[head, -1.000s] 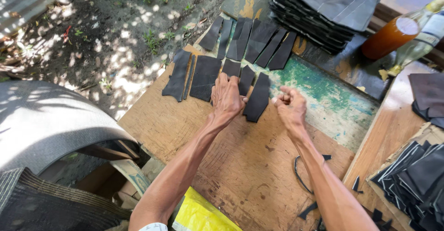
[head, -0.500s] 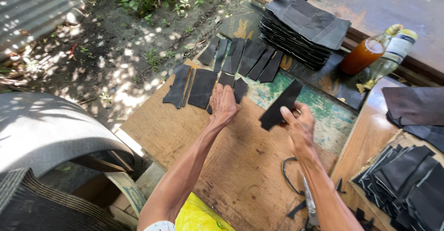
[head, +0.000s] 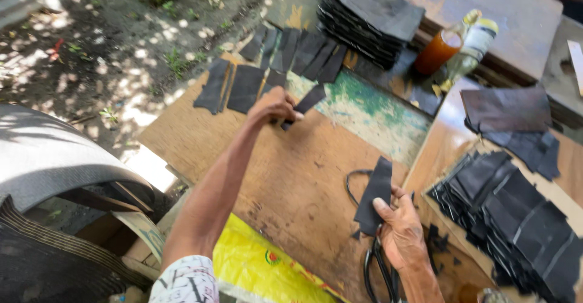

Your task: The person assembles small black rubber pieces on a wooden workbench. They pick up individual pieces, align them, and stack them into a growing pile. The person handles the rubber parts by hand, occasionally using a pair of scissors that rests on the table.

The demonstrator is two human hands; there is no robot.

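On worn brown wooden bench (head: 291, 181): left hand (head: 274, 105) pinches narrow black rubber strip (head: 308, 99) at far edge; right hand (head: 398, 227) grips black rubber offcut (head: 373, 197) nearer, over black-handled shears (head: 379, 266). Advice: lay strip flush beside row.

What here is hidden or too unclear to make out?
Head view only:
- Scissors: blades hidden under the right hand and the dark piece it holds.
- Left hand: fingertips hidden behind the dark strip; the grip is unclear.
- Stack of dark pieces: cut off by the right edge.
- Two bottles: contents and labels blurred.
- Yellow bag: cut off by the bottom edge.
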